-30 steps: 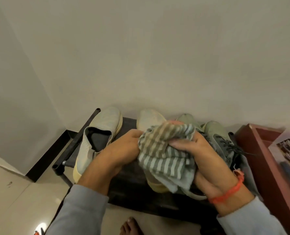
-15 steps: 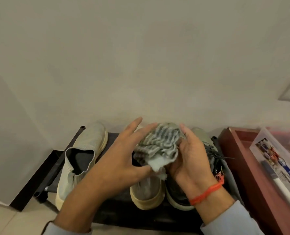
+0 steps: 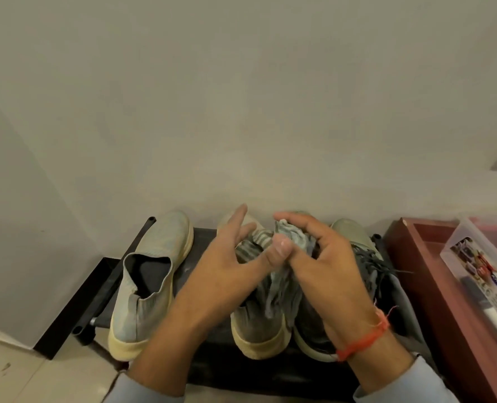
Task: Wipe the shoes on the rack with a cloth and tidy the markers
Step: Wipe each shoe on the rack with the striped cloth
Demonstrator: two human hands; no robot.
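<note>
Red-brown wooden tray (image 3: 433,289) stands right, holding a clear plastic box (image 3: 473,257)

Striped woven cloth (image 3: 282,274); knit slip-on shoe (image 3: 151,274); matt metal rack (image 3: 107,289).

home entryway: shoe rack (image 3: 142,228) against plain wall (image 3: 241,97), tiled floor (image 3: 23,379).
</note>
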